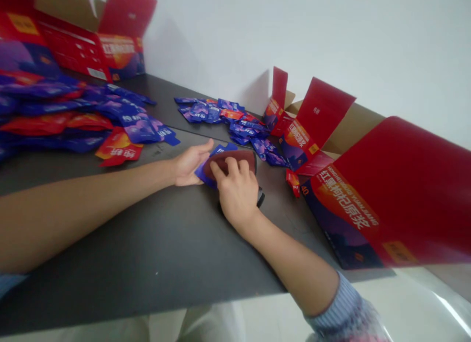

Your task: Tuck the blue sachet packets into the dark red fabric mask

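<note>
My left hand [187,163] rests on the dark table [154,244], thumb out, fingers closed on the edge of a blue sachet [217,150]. Over that sachet lies a dark red rounded pad [231,160], and the fingers of my right hand [237,192] press down on its near edge. A black object [260,197] sticks out from under my right palm; I cannot make out what it is.
A heap of blue and red sachets [55,116] covers the table's left side, and a smaller pile [235,121] lies behind my hands. Open red cartons stand at the back left [91,42] and at the right [368,195]. A white wall runs behind.
</note>
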The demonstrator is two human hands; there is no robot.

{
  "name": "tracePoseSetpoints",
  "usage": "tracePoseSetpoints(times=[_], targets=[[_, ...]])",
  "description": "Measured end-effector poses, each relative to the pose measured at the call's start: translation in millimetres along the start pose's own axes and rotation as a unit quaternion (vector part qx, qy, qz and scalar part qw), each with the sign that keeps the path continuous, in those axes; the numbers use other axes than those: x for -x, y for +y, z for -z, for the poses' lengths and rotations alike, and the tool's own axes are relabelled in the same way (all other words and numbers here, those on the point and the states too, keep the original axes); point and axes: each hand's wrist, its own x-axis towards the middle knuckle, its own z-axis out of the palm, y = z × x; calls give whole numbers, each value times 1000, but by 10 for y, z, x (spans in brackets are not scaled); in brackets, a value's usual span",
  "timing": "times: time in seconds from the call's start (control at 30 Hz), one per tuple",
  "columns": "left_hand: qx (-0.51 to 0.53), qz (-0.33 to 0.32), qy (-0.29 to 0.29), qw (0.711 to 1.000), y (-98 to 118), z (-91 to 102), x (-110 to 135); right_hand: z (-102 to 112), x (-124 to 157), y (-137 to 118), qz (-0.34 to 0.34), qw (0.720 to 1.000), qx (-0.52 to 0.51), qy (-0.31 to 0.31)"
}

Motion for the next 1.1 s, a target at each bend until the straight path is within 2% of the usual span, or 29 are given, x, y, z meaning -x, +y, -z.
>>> tracePoseSetpoints(times=[0.1, 0.2, 0.33, 0.43, 0.53, 0.67, 0.9, 1.0, 1.1], targets=[[-17, 11, -5, 1000, 14, -36, 12, -139, -136, 234, -55, 998, 23, -8], [-26, 41, -14, 999, 85, -18, 13, -156, -146, 302, -49, 999, 22, -10], [-23, 93, -43, 994, 192, 81, 3, 25, 38, 13, 37, 999, 11, 11], [-9, 76, -65, 995, 191, 134, -9, 164, 221, -251, 75, 997, 2, 7], [-14, 60, -65, 996, 139, 148, -23, 188, 309, -359, 98, 995, -3, 3], [-15, 72, -67, 995, 96, 157, -19, 86, 222, -256, 94, 995, -26, 24], [5, 100, -118, 988, 136, 150, 26, -27, 14, 9, 8, 1000, -12, 17], [-13, 96, -84, 992, 110, 102, -6, -39, -5, 37, -1, 1000, -9, 20], [-8, 50, -3, 999, 52, 43, -57, -40, 8, 9, -1, 1000, -3, 20]])
